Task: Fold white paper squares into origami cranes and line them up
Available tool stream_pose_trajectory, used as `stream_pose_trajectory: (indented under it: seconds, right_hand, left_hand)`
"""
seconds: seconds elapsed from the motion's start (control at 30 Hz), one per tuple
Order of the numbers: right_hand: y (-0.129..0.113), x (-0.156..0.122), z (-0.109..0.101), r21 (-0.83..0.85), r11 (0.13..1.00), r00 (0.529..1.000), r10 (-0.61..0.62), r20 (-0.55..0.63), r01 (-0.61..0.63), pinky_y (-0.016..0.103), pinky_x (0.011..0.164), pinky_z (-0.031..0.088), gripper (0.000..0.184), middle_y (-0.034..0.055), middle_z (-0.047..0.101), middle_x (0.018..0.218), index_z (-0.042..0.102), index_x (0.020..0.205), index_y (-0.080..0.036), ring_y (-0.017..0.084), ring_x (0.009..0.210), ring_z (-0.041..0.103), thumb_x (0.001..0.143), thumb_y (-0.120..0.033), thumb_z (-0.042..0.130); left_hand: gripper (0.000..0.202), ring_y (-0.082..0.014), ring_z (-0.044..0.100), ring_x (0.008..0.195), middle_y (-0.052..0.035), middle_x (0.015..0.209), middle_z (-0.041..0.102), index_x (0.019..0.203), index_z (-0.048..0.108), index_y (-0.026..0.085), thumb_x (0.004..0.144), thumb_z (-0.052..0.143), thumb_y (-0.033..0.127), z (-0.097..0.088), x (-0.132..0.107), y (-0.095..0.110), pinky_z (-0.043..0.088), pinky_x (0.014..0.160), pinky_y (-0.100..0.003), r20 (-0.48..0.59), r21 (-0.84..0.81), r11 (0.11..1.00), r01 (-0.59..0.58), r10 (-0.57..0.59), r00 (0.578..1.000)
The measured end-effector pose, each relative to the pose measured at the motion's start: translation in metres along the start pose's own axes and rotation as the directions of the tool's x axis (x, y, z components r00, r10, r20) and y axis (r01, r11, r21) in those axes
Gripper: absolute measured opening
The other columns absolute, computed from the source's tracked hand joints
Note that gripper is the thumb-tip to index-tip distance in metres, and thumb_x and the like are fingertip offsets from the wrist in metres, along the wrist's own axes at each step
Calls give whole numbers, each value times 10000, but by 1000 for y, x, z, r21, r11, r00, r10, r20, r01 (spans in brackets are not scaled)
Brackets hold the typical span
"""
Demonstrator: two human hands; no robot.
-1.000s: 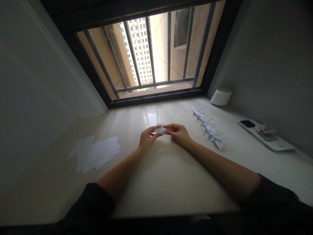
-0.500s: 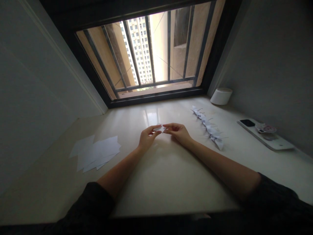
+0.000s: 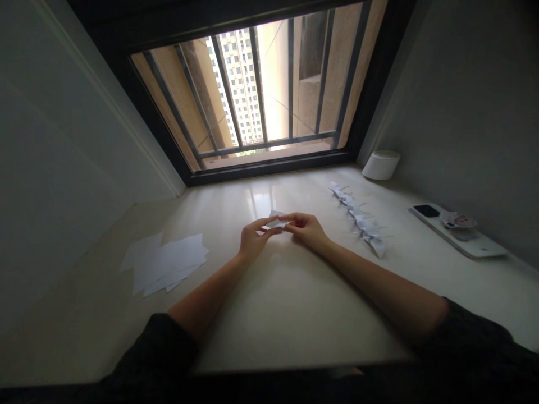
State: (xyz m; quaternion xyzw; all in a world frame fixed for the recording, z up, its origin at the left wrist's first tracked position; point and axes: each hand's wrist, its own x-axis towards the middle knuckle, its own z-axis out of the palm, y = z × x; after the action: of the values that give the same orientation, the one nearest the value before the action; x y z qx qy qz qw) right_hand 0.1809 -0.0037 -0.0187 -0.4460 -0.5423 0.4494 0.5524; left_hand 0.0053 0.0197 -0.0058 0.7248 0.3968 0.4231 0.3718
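A small piece of folded white paper [image 3: 275, 220] is held over the middle of the pale table [image 3: 286, 303]. My left hand [image 3: 254, 238] pinches its left side with fingers closed. From the right, my right hand [image 3: 306, 229] pinches the other side. Both forearms reach in from the near edge, with dark sleeves at the bottom.
A loose pile of white paper sheets [image 3: 166, 262] lies at the left. A row of several folded paper figures [image 3: 360, 221] runs along the right. A white round container [image 3: 381, 165] stands by the barred window [image 3: 261, 95]. A phone [image 3: 458, 231] lies at far right.
The hands have stayed in place; the fingers have drawn slightly closer together on the paper, which looks a little flatter and more folded.
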Motion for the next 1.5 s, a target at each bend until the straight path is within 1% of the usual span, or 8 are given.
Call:
stream_pose_trajectory:
  seconds: [0.13,0.33,0.43,0.63,0.8,1.07,1.27,1.5]
  right_hand:
    - [4,2,0,65,998,999,-5,-47,8,277,569,444,365,34,685,658,738,840,-184,152,606,596,574,-431,777]
    - [-2,1,3,165,986,998,3,-67,8,325,723,490,267,33,722,725,735,714,-215,176,693,649,529,-391,814]
    - [-3,0,2,135,991,998,0,-57,8,313,678,494,311,43,721,741,736,755,-207,182,694,647,536,-417,805]
    - [-1,-1,2,3,1000,999,7,-51,-6,261,510,436,422,24,673,612,737,871,-182,142,545,582,569,-474,773]
    - [0,0,4,15,1000,996,-10,-93,12,285,552,460,370,47,699,661,745,808,-193,187,642,627,573,-477,773]
    - [1,-1,4,18,1000,998,-9,-69,10,324,600,494,393,59,713,694,749,836,-203,228,704,656,560,-482,781]
    - [1,0,4,48,998,995,-37,-94,42,328,675,499,291,57,726,734,738,713,-204,210,719,654,589,-465,767]
    - [-2,-1,4,72,997,995,-28,-96,35,315,695,487,247,47,730,759,738,719,-209,188,709,653,606,-428,766]
  left_hand:
    - [371,-166,651,789,-62,1057,698,1084,674,238,734,684,361,-1,0,1,506,671,-263,3,-6,1000,-1,1,1000]
    - [294,-196,661,881,-68,994,715,987,713,195,756,657,367,-1,2,-3,504,805,-306,-26,-137,990,-19,15,1000]
    - [277,-202,665,881,-65,973,720,953,724,200,735,678,365,0,2,-3,500,825,-315,-58,-138,990,-14,6,998]
    - [266,-206,669,876,-57,972,719,940,725,213,715,697,353,0,0,0,506,824,-331,-140,-116,993,-6,-10,990]
    - [290,-217,675,884,-60,965,717,942,721,199,686,724,334,0,0,-2,510,852,-352,-118,-175,984,32,-53,992]
    - [317,-221,671,907,-65,981,711,952,715,181,668,740,319,0,2,-4,495,908,-380,-117,-281,957,71,-107,987]
    - [303,-211,672,900,-73,980,715,920,725,183,648,754,312,1,3,-4,502,898,-367,-96,-323,943,76,-112,989]
    - [310,-215,672,909,-70,979,715,938,722,185,660,744,321,1,3,-4,497,905,-366,-70,-301,949,93,-119,990]
